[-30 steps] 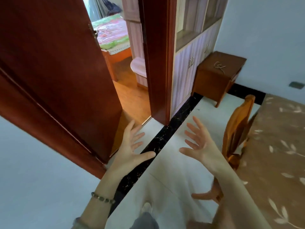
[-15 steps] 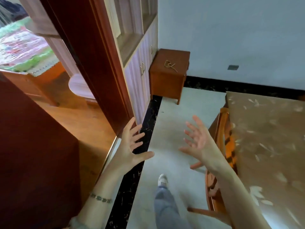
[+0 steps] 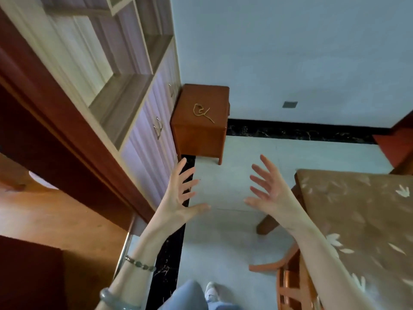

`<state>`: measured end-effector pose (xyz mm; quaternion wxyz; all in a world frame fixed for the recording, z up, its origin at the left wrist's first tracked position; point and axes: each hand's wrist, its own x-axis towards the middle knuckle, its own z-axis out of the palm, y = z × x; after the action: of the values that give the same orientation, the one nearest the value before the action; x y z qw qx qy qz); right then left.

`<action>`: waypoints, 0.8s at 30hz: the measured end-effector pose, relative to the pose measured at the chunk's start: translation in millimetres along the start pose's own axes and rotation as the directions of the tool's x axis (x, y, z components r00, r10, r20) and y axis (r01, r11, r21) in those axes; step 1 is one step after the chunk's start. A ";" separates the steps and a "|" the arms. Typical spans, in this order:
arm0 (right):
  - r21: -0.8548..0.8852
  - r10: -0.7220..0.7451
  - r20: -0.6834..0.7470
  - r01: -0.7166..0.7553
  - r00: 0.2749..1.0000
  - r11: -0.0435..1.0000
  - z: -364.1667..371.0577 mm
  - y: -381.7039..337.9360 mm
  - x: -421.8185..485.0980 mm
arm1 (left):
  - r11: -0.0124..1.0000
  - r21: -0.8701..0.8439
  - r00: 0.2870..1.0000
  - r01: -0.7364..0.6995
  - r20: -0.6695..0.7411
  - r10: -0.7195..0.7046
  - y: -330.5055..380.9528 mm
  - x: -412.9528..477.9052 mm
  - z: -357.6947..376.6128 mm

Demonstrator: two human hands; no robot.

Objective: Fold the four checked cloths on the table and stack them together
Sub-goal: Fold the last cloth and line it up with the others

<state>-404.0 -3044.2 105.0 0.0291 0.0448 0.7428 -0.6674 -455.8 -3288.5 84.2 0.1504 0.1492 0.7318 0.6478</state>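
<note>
No checked cloth is in view. My left hand [image 3: 178, 195] and my right hand [image 3: 269, 193] are both raised in front of me above the pale floor, fingers spread wide, holding nothing. A table [image 3: 357, 220] with a brown leaf-patterned cover stands at the right, its near corner just right of my right hand. The visible part of its top shows only the cover.
A wooden chair [image 3: 288, 285] is tucked against the table's left side. A small wooden cabinet [image 3: 201, 124] with a bit of cord on it stands by the far wall. Purple cupboards [image 3: 143, 142] and a red-brown door frame [image 3: 73, 139] line the left. My leg and shoe [image 3: 210, 291] show below.
The view has swung right, away from the open doorway and toward the table. My hands stay raised and spread, and I have stepped forward along the floor.
</note>
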 end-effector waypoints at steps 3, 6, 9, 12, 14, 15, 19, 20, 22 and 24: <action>0.038 0.015 -0.049 -0.013 0.999 0.999 -14.8 -1.1 36.5 | 1.000 -0.014 0.999 0.005 0.044 -0.005 -5.4 54.9 -3.4; 0.071 0.025 -0.123 -0.017 0.992 0.997 -31.8 0.9 72.4 | 0.999 -0.039 0.996 -0.011 0.092 0.014 -8.6 112.3 -1.8; 0.082 0.032 -0.207 -0.016 0.978 0.997 -47.9 2.2 111.6 | 0.998 -0.047 0.988 -0.037 0.150 0.043 -11.6 175.5 -0.3; 0.082 0.039 -0.295 -0.015 0.955 0.997 -64.0 -0.5 151.8 | 0.996 -0.053 0.972 -0.066 0.223 0.077 -10.1 243.3 -0.6; 0.094 0.051 -0.345 -0.019 0.937 0.995 -74.3 -5.0 178.7 | 0.996 -0.049 0.954 -0.072 0.288 0.083 -6.2 286.9 -0.2; 0.096 0.059 -0.372 -0.025 0.926 0.995 -78.9 -8.0 191.8 | 0.996 -0.047 0.942 -0.072 0.324 0.083 -3.8 307.9 0.6; 0.083 0.066 -0.483 -0.029 0.873 0.996 -97.1 -13.5 237.7 | 0.996 -0.032 0.880 -0.081 0.467 0.086 4.2 383.4 10.0; 0.091 0.070 -0.504 -0.028 0.861 0.995 -102.6 -12.5 246.8 | 0.996 -0.027 0.862 -0.080 0.500 0.083 5.5 398.8 14.7; 0.111 0.090 -0.549 -0.034 0.831 0.993 -115.8 -11.0 262.1 | 0.996 -0.021 0.831 -0.081 0.551 0.079 8.1 427.6 25.5; 0.116 0.098 -0.595 -0.035 0.798 0.993 -133.1 -9.8 275.8 | 0.996 -0.011 0.801 -0.092 0.593 0.081 9.6 457.1 39.3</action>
<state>-677.0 -2905.3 100.6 -0.1862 0.2809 0.6779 -0.6534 -855.4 -3063.0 76.9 0.3400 0.3784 0.6468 0.5682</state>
